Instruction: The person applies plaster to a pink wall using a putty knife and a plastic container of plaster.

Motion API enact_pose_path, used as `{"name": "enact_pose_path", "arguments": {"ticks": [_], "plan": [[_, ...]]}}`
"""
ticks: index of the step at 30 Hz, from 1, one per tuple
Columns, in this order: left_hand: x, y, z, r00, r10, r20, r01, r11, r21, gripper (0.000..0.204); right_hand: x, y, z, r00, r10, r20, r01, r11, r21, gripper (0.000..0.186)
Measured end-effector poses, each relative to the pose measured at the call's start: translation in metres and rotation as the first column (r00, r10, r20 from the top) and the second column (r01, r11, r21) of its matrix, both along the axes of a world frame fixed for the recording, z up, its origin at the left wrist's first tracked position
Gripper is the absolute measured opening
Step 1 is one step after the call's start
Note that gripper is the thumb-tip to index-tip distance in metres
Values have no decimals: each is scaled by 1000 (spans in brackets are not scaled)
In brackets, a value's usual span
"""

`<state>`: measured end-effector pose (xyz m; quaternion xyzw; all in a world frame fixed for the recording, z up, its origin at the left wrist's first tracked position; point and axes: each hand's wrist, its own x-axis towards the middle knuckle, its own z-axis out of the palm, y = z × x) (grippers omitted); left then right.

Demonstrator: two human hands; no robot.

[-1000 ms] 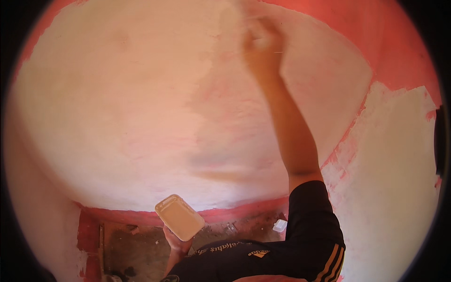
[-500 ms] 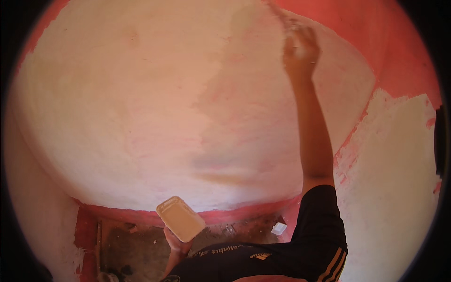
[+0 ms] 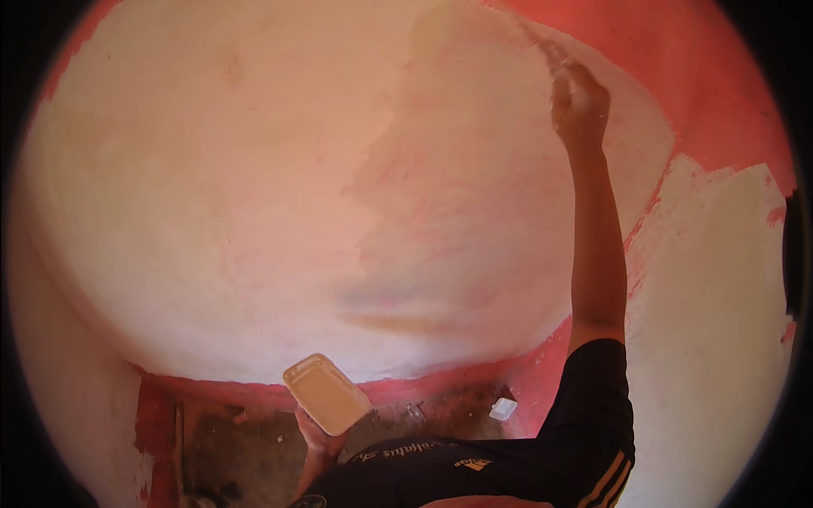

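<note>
High on the wall (image 3: pixel 279 169), my right hand (image 3: pixel 582 106) is closed around the handle of a paintbrush (image 3: pixel 544 46). The brush points up and left and is blurred, so its bristles are hard to make out. Its tip lies at the pale, painted surface, just below the red band along the top. Low in front of my body, my left hand (image 3: pixel 318 436) holds a shallow rectangular tray (image 3: pixel 332 396) from below, with cream-coloured paint in it. The tray is tilted toward view, and most of the left fingers are hidden beneath it.
A red strip (image 3: pixel 229 391) runs along the bottom of the wall. On the dirty floor (image 3: pixel 246 453) to the right lies a small white lidded container (image 3: pixel 503 410). The side wall (image 3: pixel 711 322) on the right is partly pale, with ragged red edges, and meets the front wall in a corner.
My right hand and the brush have moved right and slightly down along the wall. The left hand and its tray have stayed nearly in place.
</note>
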<state>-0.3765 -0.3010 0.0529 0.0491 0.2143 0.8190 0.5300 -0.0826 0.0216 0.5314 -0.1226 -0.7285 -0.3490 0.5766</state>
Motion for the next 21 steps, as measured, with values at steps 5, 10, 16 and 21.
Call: {"name": "enact_pose_path", "arguments": {"ticks": [5,10,16,21], "plan": [[-2,8,-25,967,-118,-226,143,984,102,41,-26,31,-10,979,-189,-75,195,977,90,29],[-2,8,-18,959,-78,-272,106,990,90,42,-31,-5,-25,996,44,-76,-50,995,-85,18],[14,12,-8,871,1,-492,21,999,38,33,78,22,14,522,-591,-615,444,804,-396,26],[26,15,12,976,-141,-165,155,985,73,39,-84,36,-53,856,-338,-392,378,926,27,40]]}}
